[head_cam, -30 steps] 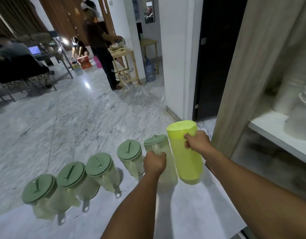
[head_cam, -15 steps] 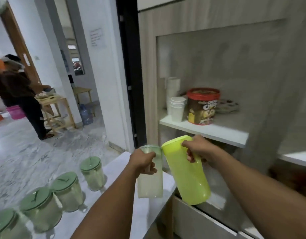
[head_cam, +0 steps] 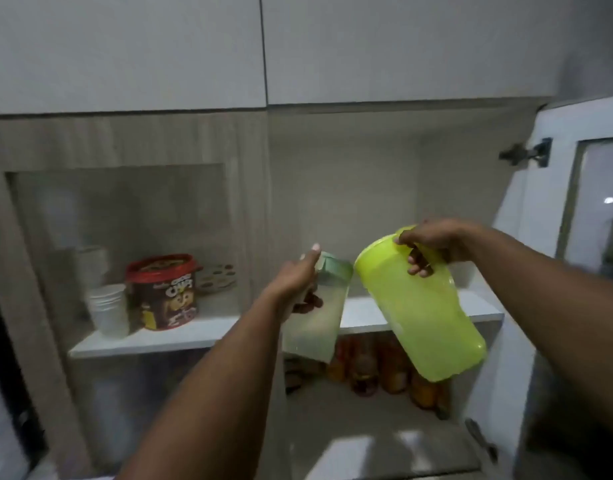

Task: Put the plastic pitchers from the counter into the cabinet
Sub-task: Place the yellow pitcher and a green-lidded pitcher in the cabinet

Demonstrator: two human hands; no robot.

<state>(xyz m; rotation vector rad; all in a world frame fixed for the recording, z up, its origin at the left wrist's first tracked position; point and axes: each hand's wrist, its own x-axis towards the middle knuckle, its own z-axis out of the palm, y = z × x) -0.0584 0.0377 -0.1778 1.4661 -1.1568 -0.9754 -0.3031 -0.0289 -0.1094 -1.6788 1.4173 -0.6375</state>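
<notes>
My right hand (head_cam: pixel 433 245) grips the handle of a bright yellow-green pitcher (head_cam: pixel 426 317), which hangs tilted in front of the open cabinet's white shelf (head_cam: pixel 471 306). My left hand (head_cam: pixel 298 284) holds a pale translucent pitcher (head_cam: pixel 319 323) with a green lid, just left of the yellow one and almost touching it. Both pitchers are in the air, level with the shelf's front edge. The right-hand cabinet compartment behind them shows bare back wall.
Behind a glass door on the left, the same shelf holds a red-lidded chocolate tub (head_cam: pixel 166 292), stacked white cups (head_cam: pixel 109 310) and a small tray. Orange bottles (head_cam: pixel 384 368) stand on the lower shelf. The open cabinet door (head_cam: pixel 575 209) hangs at right. White upper doors are shut.
My view has swung from the counter up to the cabinet. Both hands have lifted their pitchers off the counter and carried them up to shelf height in front of the open compartment.
</notes>
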